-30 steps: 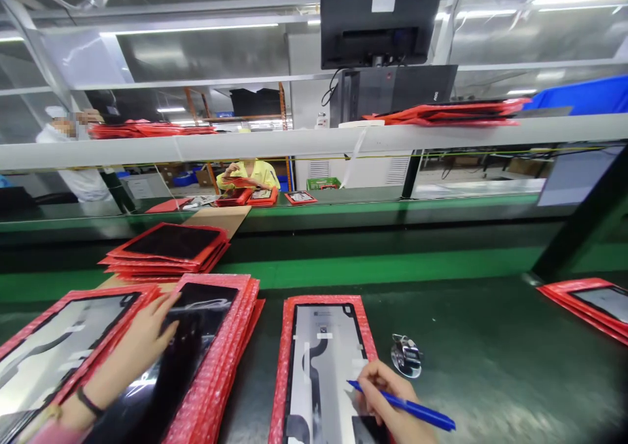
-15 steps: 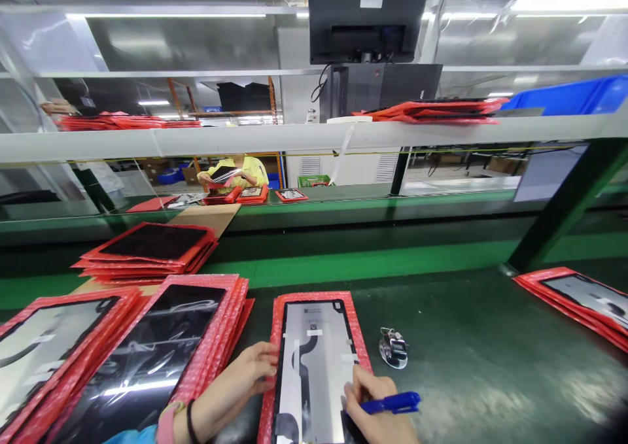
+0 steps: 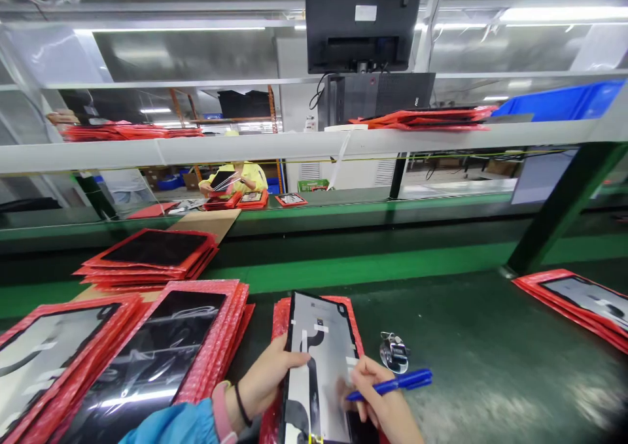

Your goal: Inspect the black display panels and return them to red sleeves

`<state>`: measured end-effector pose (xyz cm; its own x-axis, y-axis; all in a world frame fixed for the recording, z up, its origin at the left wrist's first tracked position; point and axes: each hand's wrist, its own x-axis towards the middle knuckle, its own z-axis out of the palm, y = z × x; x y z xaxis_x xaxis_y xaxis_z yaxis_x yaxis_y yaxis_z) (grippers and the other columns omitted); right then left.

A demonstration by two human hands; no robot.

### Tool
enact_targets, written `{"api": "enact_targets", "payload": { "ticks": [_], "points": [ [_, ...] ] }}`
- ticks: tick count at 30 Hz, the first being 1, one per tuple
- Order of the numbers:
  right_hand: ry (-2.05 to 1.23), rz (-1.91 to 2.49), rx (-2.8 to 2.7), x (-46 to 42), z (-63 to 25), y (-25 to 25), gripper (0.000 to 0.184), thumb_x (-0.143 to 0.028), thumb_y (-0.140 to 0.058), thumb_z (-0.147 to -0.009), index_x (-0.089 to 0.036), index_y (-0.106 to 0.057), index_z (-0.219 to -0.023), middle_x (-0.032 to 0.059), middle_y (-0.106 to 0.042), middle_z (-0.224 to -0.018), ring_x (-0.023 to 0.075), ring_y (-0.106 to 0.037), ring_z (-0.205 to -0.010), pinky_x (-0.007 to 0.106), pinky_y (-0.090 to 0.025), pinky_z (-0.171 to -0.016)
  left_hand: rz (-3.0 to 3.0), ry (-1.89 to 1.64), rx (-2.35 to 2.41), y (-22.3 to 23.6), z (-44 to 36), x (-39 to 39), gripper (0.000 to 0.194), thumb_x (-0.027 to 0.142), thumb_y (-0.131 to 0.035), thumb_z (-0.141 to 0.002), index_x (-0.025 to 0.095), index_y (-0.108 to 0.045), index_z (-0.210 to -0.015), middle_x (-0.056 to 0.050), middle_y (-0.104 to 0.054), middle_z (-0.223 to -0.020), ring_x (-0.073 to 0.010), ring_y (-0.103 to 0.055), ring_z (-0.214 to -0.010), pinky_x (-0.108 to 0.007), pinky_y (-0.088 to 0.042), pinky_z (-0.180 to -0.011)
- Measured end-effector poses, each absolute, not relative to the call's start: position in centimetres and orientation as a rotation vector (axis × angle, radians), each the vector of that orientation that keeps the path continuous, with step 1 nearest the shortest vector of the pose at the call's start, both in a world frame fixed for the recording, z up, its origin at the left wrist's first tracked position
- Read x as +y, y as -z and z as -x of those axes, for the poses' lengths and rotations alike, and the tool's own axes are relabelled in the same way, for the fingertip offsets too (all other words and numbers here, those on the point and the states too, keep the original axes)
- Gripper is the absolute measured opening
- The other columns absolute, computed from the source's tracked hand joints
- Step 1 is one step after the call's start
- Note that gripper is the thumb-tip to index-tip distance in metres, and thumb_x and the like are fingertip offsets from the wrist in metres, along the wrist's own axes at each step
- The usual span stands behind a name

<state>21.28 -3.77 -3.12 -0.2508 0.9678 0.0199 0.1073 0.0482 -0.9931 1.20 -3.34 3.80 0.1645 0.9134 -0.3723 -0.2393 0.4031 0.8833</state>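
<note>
A tablet screen panel [image 3: 326,349], silver back facing up with a black border, is tilted with its left edge raised off a red bubble-wrap sleeve [image 3: 280,318]. My left hand [image 3: 267,375] grips that left edge, thumb on top and fingers underneath. In my right hand [image 3: 380,395] is a blue pen [image 3: 392,385], its tip pointing left over the panel's lower part. The fingers of that hand are also close to the panel's right edge; whether they touch it I cannot tell. A shiny metal tally counter [image 3: 394,352] lies on the green bench to the right.
Stacks of panels on red sleeves lie left, including a black-faced panel [image 3: 147,359] and a silver-backed panel [image 3: 49,346]. Another stack [image 3: 579,300] sits far right. A green post [image 3: 564,208] and white shelf [image 3: 235,148] frame the bench. Across it, a person in yellow [image 3: 252,176] handles a panel.
My left hand has moved from beside the panel to gripping its left edge, which has come up off the sleeve. The pen in my right hand has shifted slightly.
</note>
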Motion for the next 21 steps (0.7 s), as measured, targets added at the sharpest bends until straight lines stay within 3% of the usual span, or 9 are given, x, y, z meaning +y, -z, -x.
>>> {"api": "enact_targets", "payload": {
  "ticks": [4,7,9,13,18,21],
  "points": [
    [-1.290,1.094,-1.408,-3.9,-22.4,2.0,0.054,-0.068,-0.048,-0.082,-0.018,-0.057,-0.065,-0.0100,-0.037,-0.030,0.0061,-0.025,-0.029,0.020,-0.024,-0.039,-0.797,-1.073,1.078,-3.9,-2.3,-3.0,0.048,0.008,-0.067,-0.056,0.014,-0.059,-0.103,-0.008,-0.074,-0.086,-0.0258,-0.070,-0.076,-0.036,-0.051,-0.071],
    [-1.215,1.054,-1.323,-3.7,-23.8,-0.1,0.049,-0.065,-0.056,-0.081,-0.018,-0.061,-0.068,-0.0057,-0.050,-0.040,0.0085,-0.040,-0.038,0.021,-0.032,-0.044,-0.867,-1.194,1.081,-5.1,-1.9,-2.6,0.053,0.008,-0.068,-0.063,0.018,-0.056,-0.114,-0.006,-0.073,-0.101,-0.0243,-0.069,-0.089,-0.035,-0.051,-0.079],
    [-1.165,0.988,-1.220,-3.4,-24.7,-1.8,0.044,-0.061,-0.056,-0.083,-0.018,-0.064,-0.080,-0.0022,-0.060,-0.049,0.0107,-0.049,-0.043,0.022,-0.038,-0.046,-0.931,-1.289,1.072,-6.4,-1.4,-2.4,0.048,0.015,-0.070,-0.069,0.019,-0.057,-0.116,-0.005,-0.070,-0.112,-0.0226,-0.066,-0.099,-0.032,-0.049,-0.086],
    [-1.085,0.895,-1.082,-2.6,-25.5,-4.9,0.045,-0.060,-0.053,-0.086,-0.019,-0.062,-0.103,0.0003,-0.069,-0.054,0.0126,-0.056,-0.039,0.022,-0.042,-0.043,-1.016,-1.437,1.036,-9.0,-1.0,-2.2,0.046,0.031,-0.070,-0.077,0.023,-0.056,-0.120,-0.002,-0.066,-0.122,-0.0203,-0.061,-0.110,-0.029,-0.046,-0.093],
    [-1.210,0.826,-1.229,-2.5,-24.8,-8.4,0.035,-0.051,-0.057,-0.087,-0.019,-0.067,-0.096,0.0039,-0.073,-0.067,0.0176,-0.068,-0.061,0.027,-0.053,-0.060,-0.978,-1.564,0.979,-11.4,-0.7,-2.4,0.052,0.033,-0.070,-0.079,0.029,-0.052,-0.127,0.001,-0.066,-0.123,-0.0170,-0.061,-0.112,-0.023,-0.050,-0.089],
    [-1.221,0.813,-1.390,-2.8,-23.9,-10.4,0.029,-0.048,-0.059,-0.086,-0.020,-0.065,-0.094,-0.0010,-0.063,-0.063,0.0153,-0.060,-0.060,0.027,-0.049,-0.062,-0.952,-1.583,0.999,-12.1,-0.6,-2.8,0.054,0.032,-0.072,-0.077,0.032,-0.053,-0.127,0.004,-0.067,-0.122,-0.0133,-0.062,-0.110,-0.016,-0.049,-0.087]
  ]
}}
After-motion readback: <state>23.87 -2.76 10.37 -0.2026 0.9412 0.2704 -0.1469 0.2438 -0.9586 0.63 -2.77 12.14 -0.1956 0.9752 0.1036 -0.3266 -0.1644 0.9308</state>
